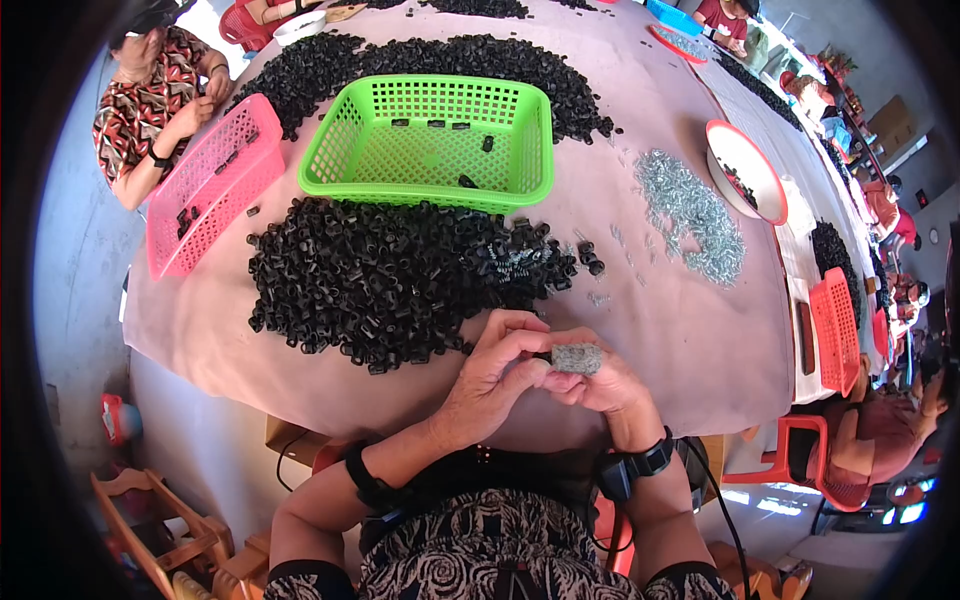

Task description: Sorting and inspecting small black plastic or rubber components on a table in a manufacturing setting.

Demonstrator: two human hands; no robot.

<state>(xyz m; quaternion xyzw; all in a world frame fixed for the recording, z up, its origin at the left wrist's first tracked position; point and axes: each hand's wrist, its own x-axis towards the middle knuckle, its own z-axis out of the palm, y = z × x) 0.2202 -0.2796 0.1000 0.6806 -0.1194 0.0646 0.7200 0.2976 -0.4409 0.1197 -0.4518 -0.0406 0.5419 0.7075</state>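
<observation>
Pink table, hands around grey block

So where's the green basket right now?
In the head view the green basket sits on the table's far side, left of centre, between two heaps of small black parts, with a pink basket to its left.

The heap of black parts looks like matt plastic. At its 12 o'clock, the green basket is glossy plastic mesh; at 3 o'clock, small springs glint like metal. A dull pink cloth covers the table.
</observation>
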